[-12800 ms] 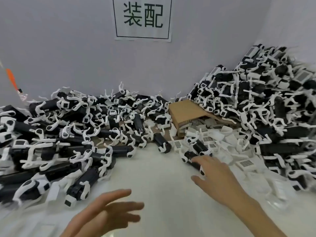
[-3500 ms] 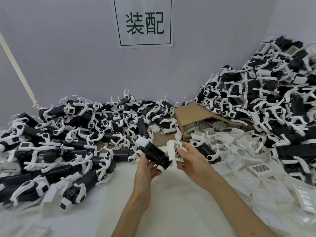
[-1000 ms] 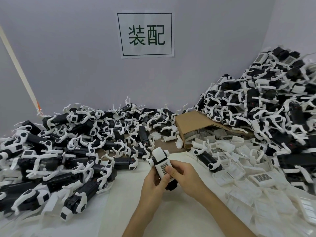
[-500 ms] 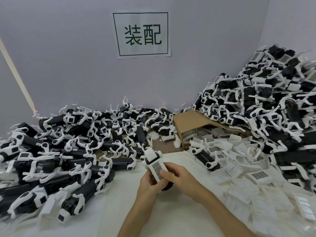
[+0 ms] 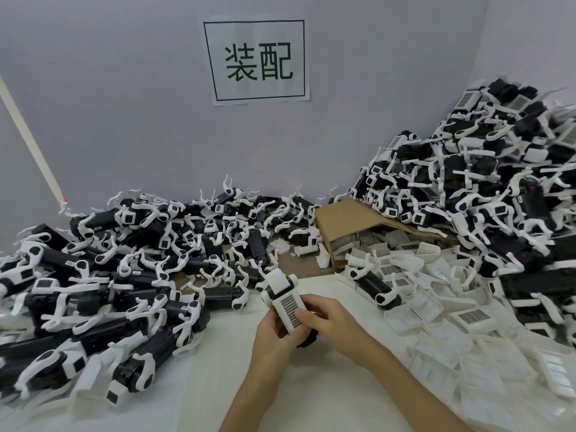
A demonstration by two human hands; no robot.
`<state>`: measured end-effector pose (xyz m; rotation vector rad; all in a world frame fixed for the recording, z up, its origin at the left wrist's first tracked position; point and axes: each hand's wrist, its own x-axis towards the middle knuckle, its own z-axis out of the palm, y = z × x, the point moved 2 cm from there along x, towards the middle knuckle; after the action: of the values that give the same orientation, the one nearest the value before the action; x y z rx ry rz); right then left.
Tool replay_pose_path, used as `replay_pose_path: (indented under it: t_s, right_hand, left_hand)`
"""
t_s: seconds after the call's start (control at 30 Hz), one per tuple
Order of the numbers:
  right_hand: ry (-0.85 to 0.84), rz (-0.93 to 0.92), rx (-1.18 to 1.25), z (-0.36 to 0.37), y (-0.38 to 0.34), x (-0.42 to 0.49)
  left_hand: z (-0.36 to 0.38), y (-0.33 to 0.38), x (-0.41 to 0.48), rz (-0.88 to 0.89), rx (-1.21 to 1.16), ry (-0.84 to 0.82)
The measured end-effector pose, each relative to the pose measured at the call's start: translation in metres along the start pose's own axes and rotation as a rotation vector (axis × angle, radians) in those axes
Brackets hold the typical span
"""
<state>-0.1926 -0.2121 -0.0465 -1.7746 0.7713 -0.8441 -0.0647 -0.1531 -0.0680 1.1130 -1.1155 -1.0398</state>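
Left hand (image 5: 271, 333): lower centre of the frame, forearm rising from the bottom edge; fingers curled round the left side and underside of the black-and-white unit (image 5: 278, 280), gripping it.
Right hand (image 5: 330, 322): just right of the left, forearm coming in from the lower right; thumb laid on the white grille cover (image 5: 288, 308), the other fingers wrapped round the unit's right side.
Unit's place: held above the surface (image 5: 215, 388), centre of the frame, tilted with its white head pointing up and away from the person; its black lower end shows below the right hand.
Cover's place: lying flat on the upward face of the unit, grille side up, between the two thumbs.
Hands: two, both on the same unit.
Held units: one, with one cover on it.
Left heap (image 5: 124, 269): black-and-white units piled from the left edge to the centre, too many to count.
Right heap (image 5: 486, 213): a taller pile climbing to the upper right, also too many to count.
Loose covers (image 5: 436, 310): dozens of white ones spread over the lower right.
Lone unit (image 5: 372, 285): one, lying among those covers.
Cardboard box (image 5: 349, 219): one, on its side between the heaps, covers spilling from its mouth.
Paper sign (image 5: 257, 60): one, on the wall at top centre, two green characters.
Tape strip (image 5: 31, 145): one, slanting down the wall at the left.
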Motion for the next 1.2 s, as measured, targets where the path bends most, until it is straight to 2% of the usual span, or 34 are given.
replay_pose_path:
  t_s: [0.13,0.63,0.73,0.8,0.9,1.2]
  right_hand:
    - [0.028,0.021,0.043,0.003,0.001,-0.001]
    - [0.099,-0.051,-0.061,0.006,-0.003,-0.005]
    - [0.200,-0.068,-0.205,0.004,-0.007,-0.005]
    - [0.252,-0.057,-0.205,-0.003,-0.011,-0.005]
    - [0.200,-0.082,-0.115,-0.014,-0.021,-0.005]
    - [0.121,-0.139,-0.119,-0.030,-0.037,-0.015]
  left_hand:
    - [0.003,0.002,0.000,0.011,0.022,0.033]
    - [0.003,0.004,-0.001,0.069,0.135,0.049]
    - [0.002,0.007,-0.001,0.109,0.166,0.102]
    - [0.001,0.009,-0.002,0.138,0.208,0.139]
    - [0.003,0.014,-0.006,0.149,0.211,0.110]
    - [-0.001,0.022,-0.012,0.182,0.301,0.054]
